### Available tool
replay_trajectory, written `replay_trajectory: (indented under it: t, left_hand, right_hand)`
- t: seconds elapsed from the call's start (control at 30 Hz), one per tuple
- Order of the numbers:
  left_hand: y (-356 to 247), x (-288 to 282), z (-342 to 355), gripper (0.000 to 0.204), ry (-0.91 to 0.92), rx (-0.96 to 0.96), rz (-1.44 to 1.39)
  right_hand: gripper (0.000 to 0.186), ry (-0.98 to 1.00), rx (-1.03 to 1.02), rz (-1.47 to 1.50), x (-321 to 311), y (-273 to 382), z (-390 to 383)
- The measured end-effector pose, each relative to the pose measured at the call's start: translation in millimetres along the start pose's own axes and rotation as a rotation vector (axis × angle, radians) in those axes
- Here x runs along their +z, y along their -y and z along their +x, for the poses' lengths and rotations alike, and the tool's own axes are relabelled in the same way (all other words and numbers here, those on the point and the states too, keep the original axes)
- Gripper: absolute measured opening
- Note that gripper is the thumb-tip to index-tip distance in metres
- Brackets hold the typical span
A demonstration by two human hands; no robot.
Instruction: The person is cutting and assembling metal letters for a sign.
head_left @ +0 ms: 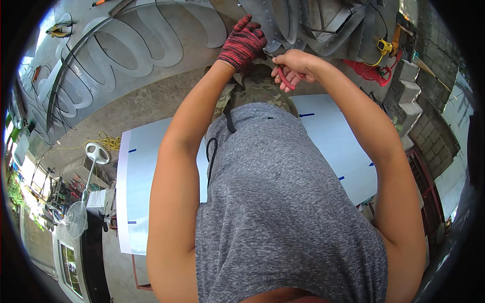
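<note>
My left hand, in a red knit glove, presses on the sheet-metal letter at its lower edge; its fingers lie curled and flat against the metal, gripping nothing that I can see. My right hand is bare and closed around red-handled pliers. The tool tip meets the metal just beside the glove; the exact contact point is hidden by my fingers.

The letter stands on the concrete floor, alongside other curved metal letters. I judge it stiff but thin: light for its size, springy, with sharp cut edges. Take hold on a flat face or a folded flange, gloved, never on a raw edge. The pliers are small and rigid; grip them near the handle ends for leverage.

A white panel with blue marks lies below my arms. A fan stands to the left, and a yellow cable trails across the floor.
</note>
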State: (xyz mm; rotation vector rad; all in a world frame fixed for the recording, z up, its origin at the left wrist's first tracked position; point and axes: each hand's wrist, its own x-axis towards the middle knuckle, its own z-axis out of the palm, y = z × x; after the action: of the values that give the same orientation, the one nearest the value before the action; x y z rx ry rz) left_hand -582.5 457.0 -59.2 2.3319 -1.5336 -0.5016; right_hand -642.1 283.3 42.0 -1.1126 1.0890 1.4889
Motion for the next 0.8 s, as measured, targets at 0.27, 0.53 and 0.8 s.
replay_trajectory:
  t: [0.27, 0.53, 0.8]
  left_hand:
    - [1, 0, -1, 0.037, -0.009, 0.029, -0.001]
    - [0, 1, -2, 0.032, 0.007, 0.031, -0.014]
    - [-1, 7, -3, 0.023, -0.037, 0.027, 0.007]
  right_hand:
    - [0.048, -0.049, 0.029, -0.084, 6, 9, -5]
    - [0.044, -0.029, 0.048, -0.099, 0, 14, 0]
    - [0.041, -0.030, 0.033, -0.013, -2, 7, 2]
